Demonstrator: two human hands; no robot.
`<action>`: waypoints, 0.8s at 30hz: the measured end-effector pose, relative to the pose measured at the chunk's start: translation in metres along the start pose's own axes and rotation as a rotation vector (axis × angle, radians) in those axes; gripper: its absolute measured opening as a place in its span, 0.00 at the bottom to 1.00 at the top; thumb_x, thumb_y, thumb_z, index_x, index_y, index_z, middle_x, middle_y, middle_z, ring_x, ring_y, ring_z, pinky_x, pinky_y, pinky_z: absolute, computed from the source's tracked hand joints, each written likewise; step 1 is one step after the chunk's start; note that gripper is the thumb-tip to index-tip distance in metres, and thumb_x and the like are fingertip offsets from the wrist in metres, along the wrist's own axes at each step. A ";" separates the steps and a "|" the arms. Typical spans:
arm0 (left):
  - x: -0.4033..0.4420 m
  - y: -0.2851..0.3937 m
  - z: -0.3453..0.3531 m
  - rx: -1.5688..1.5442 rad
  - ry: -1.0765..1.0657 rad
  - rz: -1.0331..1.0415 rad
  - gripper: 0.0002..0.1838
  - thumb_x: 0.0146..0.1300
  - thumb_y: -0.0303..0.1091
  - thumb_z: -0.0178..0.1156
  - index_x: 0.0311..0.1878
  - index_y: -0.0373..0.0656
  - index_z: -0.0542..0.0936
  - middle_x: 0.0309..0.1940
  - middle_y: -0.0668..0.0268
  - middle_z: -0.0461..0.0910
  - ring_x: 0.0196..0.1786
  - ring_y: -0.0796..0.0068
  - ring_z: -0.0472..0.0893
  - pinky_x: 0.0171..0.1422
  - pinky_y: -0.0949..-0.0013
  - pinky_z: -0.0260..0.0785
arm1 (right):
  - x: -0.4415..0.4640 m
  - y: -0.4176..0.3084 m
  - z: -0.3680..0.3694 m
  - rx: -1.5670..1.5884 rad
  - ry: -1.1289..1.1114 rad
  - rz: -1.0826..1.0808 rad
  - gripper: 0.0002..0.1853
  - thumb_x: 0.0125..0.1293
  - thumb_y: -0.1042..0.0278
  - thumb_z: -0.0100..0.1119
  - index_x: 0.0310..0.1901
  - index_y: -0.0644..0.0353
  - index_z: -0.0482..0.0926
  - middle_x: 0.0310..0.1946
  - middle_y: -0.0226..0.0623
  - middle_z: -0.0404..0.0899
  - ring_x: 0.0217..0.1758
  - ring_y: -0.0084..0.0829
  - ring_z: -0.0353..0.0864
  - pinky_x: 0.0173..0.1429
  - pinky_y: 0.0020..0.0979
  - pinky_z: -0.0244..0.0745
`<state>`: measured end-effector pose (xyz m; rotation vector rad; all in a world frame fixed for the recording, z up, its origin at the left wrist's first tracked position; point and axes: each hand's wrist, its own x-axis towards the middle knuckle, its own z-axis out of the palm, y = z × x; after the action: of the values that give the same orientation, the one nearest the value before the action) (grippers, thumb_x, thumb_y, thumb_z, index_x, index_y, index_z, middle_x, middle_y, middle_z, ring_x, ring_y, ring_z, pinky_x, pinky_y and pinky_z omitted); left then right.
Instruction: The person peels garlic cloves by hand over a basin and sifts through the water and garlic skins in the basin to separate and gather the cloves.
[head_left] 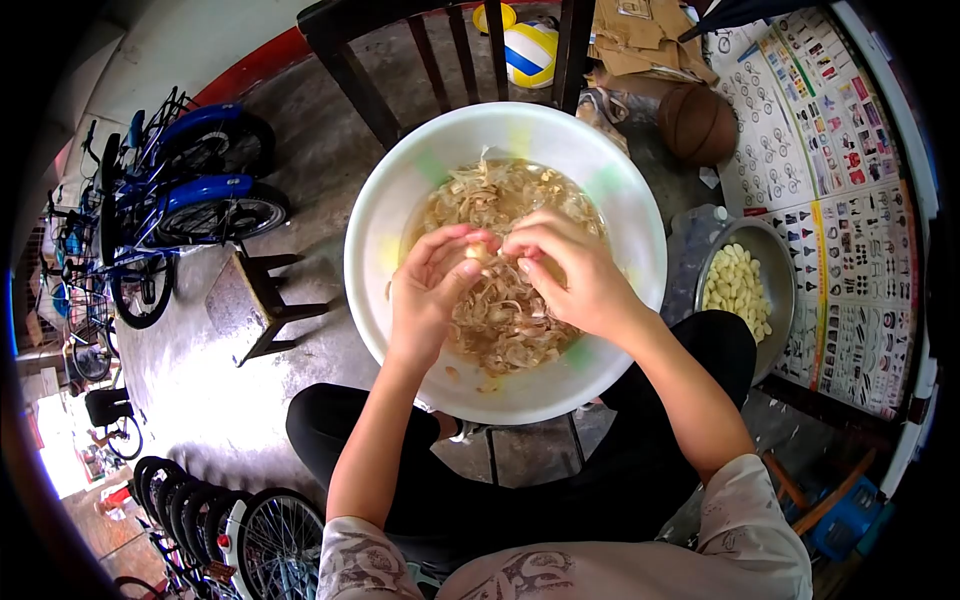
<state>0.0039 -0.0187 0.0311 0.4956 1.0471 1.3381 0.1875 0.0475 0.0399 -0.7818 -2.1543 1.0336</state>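
A large white basin holds brownish water with many loose garlic skins floating in it. Above the water, my left hand pinches a pale garlic clove between thumb and fingers. My right hand is close beside it, its thumb and fingers pressed together near the clove. Whatever those right fingertips hold is too small to make out. To the right of the basin, a metal bowl contains many peeled garlic cloves.
A dark wooden chair stands behind the basin, with a volleyball beyond it. A basketball lies at the back right near cardboard. On the left are a small stool and several bicycles; a printed poster board is at right.
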 end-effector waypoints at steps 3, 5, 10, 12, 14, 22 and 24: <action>-0.002 -0.006 0.002 0.491 -0.034 0.293 0.25 0.56 0.15 0.67 0.58 0.31 0.73 0.52 0.55 0.80 0.54 0.69 0.81 0.58 0.68 0.80 | 0.000 -0.004 0.004 0.204 0.163 0.090 0.14 0.61 0.78 0.63 0.49 0.61 0.81 0.39 0.36 0.80 0.39 0.33 0.82 0.43 0.29 0.77; -0.004 -0.009 0.003 0.561 -0.030 0.323 0.25 0.55 0.15 0.68 0.57 0.30 0.74 0.51 0.55 0.81 0.54 0.70 0.81 0.56 0.68 0.81 | -0.002 0.001 0.006 0.186 0.138 0.067 0.11 0.61 0.79 0.64 0.46 0.62 0.82 0.38 0.37 0.81 0.38 0.33 0.83 0.42 0.29 0.78; -0.004 -0.008 0.004 0.733 -0.038 0.418 0.28 0.52 0.10 0.66 0.58 0.28 0.73 0.46 0.54 0.80 0.48 0.68 0.82 0.51 0.65 0.85 | -0.003 0.006 0.005 0.186 0.124 -0.017 0.07 0.58 0.80 0.66 0.38 0.65 0.82 0.34 0.38 0.83 0.33 0.36 0.84 0.37 0.32 0.78; -0.005 -0.006 0.005 0.762 -0.037 0.435 0.27 0.51 0.10 0.68 0.57 0.29 0.74 0.46 0.55 0.81 0.47 0.69 0.83 0.50 0.65 0.85 | -0.003 0.005 0.005 0.174 0.116 -0.026 0.06 0.57 0.79 0.66 0.37 0.65 0.81 0.33 0.38 0.83 0.32 0.36 0.84 0.37 0.32 0.78; -0.007 -0.004 0.005 0.792 -0.037 0.449 0.27 0.50 0.11 0.69 0.56 0.30 0.75 0.45 0.55 0.82 0.47 0.70 0.84 0.50 0.66 0.85 | -0.003 0.002 0.002 0.163 0.111 -0.033 0.06 0.57 0.78 0.67 0.36 0.65 0.81 0.33 0.38 0.82 0.32 0.37 0.84 0.36 0.33 0.78; -0.009 0.009 0.000 0.962 -0.225 0.520 0.23 0.46 0.18 0.74 0.49 0.39 0.82 0.42 0.63 0.85 0.43 0.73 0.86 0.48 0.72 0.83 | -0.006 -0.002 -0.006 -0.066 -0.118 -0.133 0.05 0.56 0.74 0.67 0.33 0.62 0.80 0.31 0.33 0.80 0.30 0.36 0.82 0.34 0.34 0.77; -0.010 0.013 0.002 0.972 -0.236 0.494 0.23 0.46 0.16 0.73 0.49 0.36 0.82 0.42 0.62 0.85 0.43 0.73 0.86 0.48 0.72 0.83 | -0.007 -0.001 -0.004 -0.060 -0.104 -0.132 0.04 0.57 0.74 0.66 0.33 0.61 0.80 0.31 0.32 0.80 0.30 0.36 0.82 0.33 0.34 0.77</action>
<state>-0.0010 -0.0250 0.0461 1.6794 1.3891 1.0599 0.1945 0.0437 0.0413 -0.6155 -2.3007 0.9651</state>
